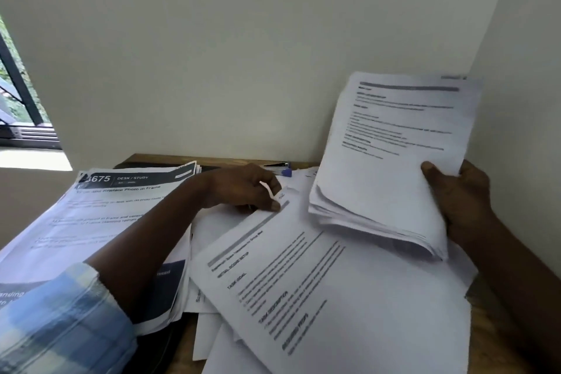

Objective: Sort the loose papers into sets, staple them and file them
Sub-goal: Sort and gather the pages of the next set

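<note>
Head view: both my hands are on paper. Right hand [461,197] grips a thick stack [388,167] at its right edge. The thumb is on the printed front; the other fingers are behind it, out of sight. The stack is off the surface [501,331] and tilted up toward me. Its lower left corner sags with the sheet edges fanned, hanging over the loose sheets [394,313].

Left hand [243,188] reaches across the middle. Fingers [274,206] are narrow: thumb and forefinger pinch the far corner of the top sheet [303,282], right by its grey header bar. That sheet lies skewed on the heap, text running diagonally and too blurred to read.

The loose sheets spread in an untidy overlapping heap over the centre and right of the surface, some poking out at the near edge.

Left pile [115,215] sits under my forearm. Its top page has a dark banner reading "3675 DESK / STUDY", and its edges are roughly squared. Something black lies under that pile; cannot tell what.

Stapler [280,167], blue and silver, is at the back by the wall [243,55], just behind my left hand and partly hidden by it.

A checked blue sleeve [60,322] covers my left arm near the elbow. Bare wood shows at the right near edge. Window [18,94] at far left.
</note>
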### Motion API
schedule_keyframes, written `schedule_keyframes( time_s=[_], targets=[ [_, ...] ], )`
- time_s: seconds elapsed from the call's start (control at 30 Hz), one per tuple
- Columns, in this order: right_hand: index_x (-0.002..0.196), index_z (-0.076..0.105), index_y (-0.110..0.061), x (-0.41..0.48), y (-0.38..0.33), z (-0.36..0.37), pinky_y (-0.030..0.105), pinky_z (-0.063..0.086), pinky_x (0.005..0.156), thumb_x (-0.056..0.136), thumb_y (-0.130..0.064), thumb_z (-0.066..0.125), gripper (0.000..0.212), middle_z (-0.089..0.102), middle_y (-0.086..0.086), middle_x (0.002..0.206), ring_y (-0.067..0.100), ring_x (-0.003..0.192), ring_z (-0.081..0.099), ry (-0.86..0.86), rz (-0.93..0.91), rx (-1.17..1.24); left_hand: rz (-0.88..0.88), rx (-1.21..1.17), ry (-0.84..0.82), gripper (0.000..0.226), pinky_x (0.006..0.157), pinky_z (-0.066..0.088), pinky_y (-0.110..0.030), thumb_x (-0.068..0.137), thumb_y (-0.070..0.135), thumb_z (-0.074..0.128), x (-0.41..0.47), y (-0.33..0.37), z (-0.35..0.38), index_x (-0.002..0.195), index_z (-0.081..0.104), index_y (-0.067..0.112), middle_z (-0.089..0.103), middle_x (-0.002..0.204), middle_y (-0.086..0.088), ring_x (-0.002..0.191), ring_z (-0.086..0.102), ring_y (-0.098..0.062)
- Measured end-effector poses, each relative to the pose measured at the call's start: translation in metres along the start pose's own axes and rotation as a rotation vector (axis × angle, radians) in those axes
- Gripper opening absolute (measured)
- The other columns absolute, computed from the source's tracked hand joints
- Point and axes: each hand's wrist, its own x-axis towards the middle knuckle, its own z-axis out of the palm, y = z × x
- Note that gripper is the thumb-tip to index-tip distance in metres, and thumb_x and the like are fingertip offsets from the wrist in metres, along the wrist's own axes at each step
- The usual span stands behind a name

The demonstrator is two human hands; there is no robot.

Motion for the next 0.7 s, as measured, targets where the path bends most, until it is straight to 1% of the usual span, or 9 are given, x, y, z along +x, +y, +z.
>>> schedule_keyframes(
  time_s=[0.1,0.2,0.27,0.33,0.37,0.47,0.53,0.6,0.7],
  targets=[
    [0.09,0.072,-0.025,0.013,0.003,-0.013,0.034,0.054,0.088,0.088,-0.014,0.07,0.012,0.072,-0.012,0.098,0.018,0.095,0.07,0.2,-0.042,-0.049,-0.027,0.09,-0.098,0.022,0.06,0.042,-0.021,0.086,0.021,0.085,-0.003,0.001,0.003,0.101,0.07,0.018,0.065,0.072,0.004,0.065,0.054,-0.011],
    [0.082,0.062,-0.021,0.02,0.008,-0.02,0.026,0.047,0.068,0.087,0.001,0.056,0.023,0.06,-0.013,0.081,0.011,0.077,0.058,0.293,0.053,-0.056,-0.025,0.106,-0.091,0.022,0.06,0.043,-0.021,0.086,0.023,0.085,-0.001,0.003,0.009,0.101,0.071,0.018,0.066,0.074,0.003,0.066,0.057,-0.01],
    [0.09,0.057,-0.021,0.024,0.01,-0.022,0.02,0.044,0.056,0.093,0.002,0.051,0.025,0.053,-0.008,0.08,0.007,0.068,0.05,0.311,0.14,-0.04,-0.017,0.106,-0.077,0.02,0.056,0.041,-0.019,0.087,0.023,0.084,0.001,0.003,0.011,0.1,0.07,0.018,0.064,0.071,0.004,0.062,0.054,-0.008],
    [0.109,0.049,-0.019,0.025,0.009,-0.021,0.022,0.046,0.056,0.1,-0.005,0.046,0.017,0.049,-0.004,0.083,0.009,0.068,0.049,0.306,0.298,-0.009,-0.016,0.111,-0.06,0.021,0.054,0.04,-0.018,0.087,0.025,0.085,0.002,0.002,0.011,0.1,0.069,0.02,0.063,0.068,0.005,0.059,0.052,-0.007],
    [0.111,0.048,-0.018,0.026,0.009,-0.021,0.026,0.047,0.059,0.102,-0.007,0.042,0.016,0.05,-0.002,0.085,0.011,0.07,0.05,0.265,0.383,0.023,-0.015,0.111,-0.05,0.022,0.054,0.039,-0.018,0.086,0.027,0.085,0.002,0.001,0.011,0.101,0.069,0.021,0.063,0.068,0.004,0.059,0.052,-0.006],
    [0.103,0.06,-0.012,0.022,0.01,-0.015,0.036,0.061,0.063,0.1,-0.003,0.04,0.022,0.061,0.011,0.098,0.025,0.088,0.064,0.184,0.558,0.255,-0.011,0.104,-0.033,0.022,0.051,0.037,-0.017,0.086,0.026,0.085,0.004,-0.003,0.012,0.1,0.069,0.02,0.061,0.068,0.002,0.057,0.05,-0.006],
    [0.108,0.062,-0.009,0.011,0.002,-0.007,0.037,0.062,0.061,0.094,0.003,0.042,0.027,0.061,0.013,0.104,0.028,0.096,0.064,0.257,0.567,0.426,-0.007,0.126,-0.031,0.022,0.051,0.037,-0.017,0.085,0.028,0.085,0.007,-0.004,0.012,0.1,0.07,0.021,0.061,0.067,0.003,0.056,0.05,-0.005],
    [0.108,0.064,-0.006,-0.002,-0.005,0.002,0.032,0.062,0.053,0.094,0.007,0.04,0.03,0.067,0.009,0.099,0.025,0.087,0.067,0.274,0.545,0.495,0.004,0.165,-0.032,0.023,0.052,0.037,-0.017,0.085,0.031,0.085,0.009,-0.004,0.013,0.1,0.069,0.023,0.062,0.068,0.003,0.058,0.05,-0.005],
    [0.12,0.064,-0.003,-0.019,-0.007,0.016,0.031,0.061,0.054,0.096,0.007,0.042,0.034,0.07,0.013,0.113,0.024,0.087,0.069,0.114,0.552,0.443,0.021,0.168,-0.031,0.019,0.05,0.035,-0.014,0.087,0.027,0.084,0.01,-0.003,0.013,0.097,0.069,0.022,0.06,0.064,0.005,0.054,0.048,-0.003]
  ],
)
